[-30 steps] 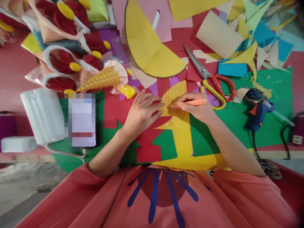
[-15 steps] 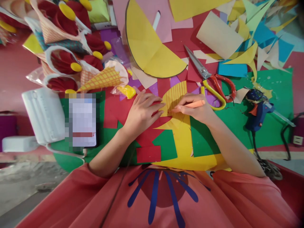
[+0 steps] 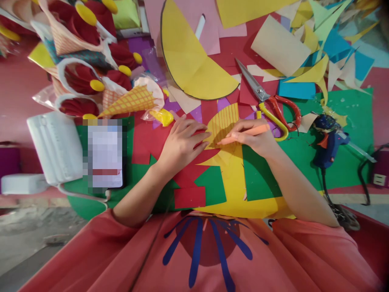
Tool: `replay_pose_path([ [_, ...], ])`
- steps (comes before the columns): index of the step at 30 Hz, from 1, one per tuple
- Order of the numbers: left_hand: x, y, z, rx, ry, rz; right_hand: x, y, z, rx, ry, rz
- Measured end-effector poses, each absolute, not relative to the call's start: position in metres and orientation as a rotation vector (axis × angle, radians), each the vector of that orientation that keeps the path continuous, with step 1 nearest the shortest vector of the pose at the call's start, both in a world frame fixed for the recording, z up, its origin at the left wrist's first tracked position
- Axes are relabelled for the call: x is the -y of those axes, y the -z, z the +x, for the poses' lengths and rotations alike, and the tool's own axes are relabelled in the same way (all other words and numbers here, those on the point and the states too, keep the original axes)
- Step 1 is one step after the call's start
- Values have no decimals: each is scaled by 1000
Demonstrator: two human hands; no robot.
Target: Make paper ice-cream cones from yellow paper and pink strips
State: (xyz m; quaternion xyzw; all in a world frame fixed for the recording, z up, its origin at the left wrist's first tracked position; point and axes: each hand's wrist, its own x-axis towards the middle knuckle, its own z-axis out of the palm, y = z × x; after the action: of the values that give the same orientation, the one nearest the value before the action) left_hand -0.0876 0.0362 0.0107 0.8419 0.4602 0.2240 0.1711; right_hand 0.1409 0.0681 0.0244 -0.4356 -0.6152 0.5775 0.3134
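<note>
Between the fingers of my right hand (image 3: 253, 138) is an orange marker (image 3: 258, 129), its tip down on a fan-shaped piece of yellow paper (image 3: 223, 117). Orange lines run across the upper part of that piece. My left hand (image 3: 185, 142) lies flat at the paper's left edge, fingers spread and over red paper scraps (image 3: 142, 140). Under the marked piece is more yellow paper (image 3: 232, 186). Scissors (image 3: 261, 93) with one red and one yellow handle rest just beyond my right hand.
Paper cones (image 3: 130, 99) with red fillings crowd the left back. A large yellow paper sector (image 3: 194, 61) lies behind my hands. A blue glue gun (image 3: 328, 148) sits right, a phone (image 3: 106, 154) and a white power strip (image 3: 54, 148) left. Paper offcuts (image 3: 337, 44) cover the back right.
My right hand has shifted slightly right, and the marker lies at a different slant with more of its front end showing. My left hand stays in place.
</note>
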Motion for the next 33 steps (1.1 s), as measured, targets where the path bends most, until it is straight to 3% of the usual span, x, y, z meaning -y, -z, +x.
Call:
replay_pose_path([
  [8,-35,-7,-87,-1206,-559,2455,-70,-18,140,1255,-1350,-1129],
  [33,-34,-9,-84,-1134,-520,2470,-68,-18,134,1474,-1303,-1237],
])
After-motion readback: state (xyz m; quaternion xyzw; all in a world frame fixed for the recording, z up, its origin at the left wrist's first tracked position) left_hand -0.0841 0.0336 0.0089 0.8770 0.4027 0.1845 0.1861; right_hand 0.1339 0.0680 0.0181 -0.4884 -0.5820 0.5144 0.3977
